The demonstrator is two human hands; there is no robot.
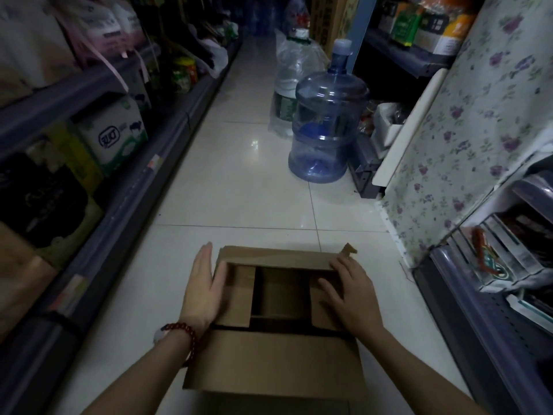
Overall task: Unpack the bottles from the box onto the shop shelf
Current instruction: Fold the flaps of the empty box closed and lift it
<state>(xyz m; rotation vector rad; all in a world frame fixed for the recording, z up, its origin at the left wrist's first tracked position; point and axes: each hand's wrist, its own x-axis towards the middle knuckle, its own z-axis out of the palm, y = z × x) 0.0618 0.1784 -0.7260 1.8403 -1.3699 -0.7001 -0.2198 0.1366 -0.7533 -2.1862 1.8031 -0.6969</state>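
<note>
As dim light hides its inside, box (275, 363), flat hands (203, 292) on flaps

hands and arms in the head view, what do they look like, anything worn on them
Both forearms are bare, with no sleeves or gloves in view. The left hand has a bracelet of dark red round beads around the wrist, with a pale rounded piece on it. The right hand wears nothing visible.

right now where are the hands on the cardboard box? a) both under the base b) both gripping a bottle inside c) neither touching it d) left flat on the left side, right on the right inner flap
d: the left hand lies flat against the left side of the box, and the right hand rests on its right inner flap; no bottle shows in the opening.
</note>
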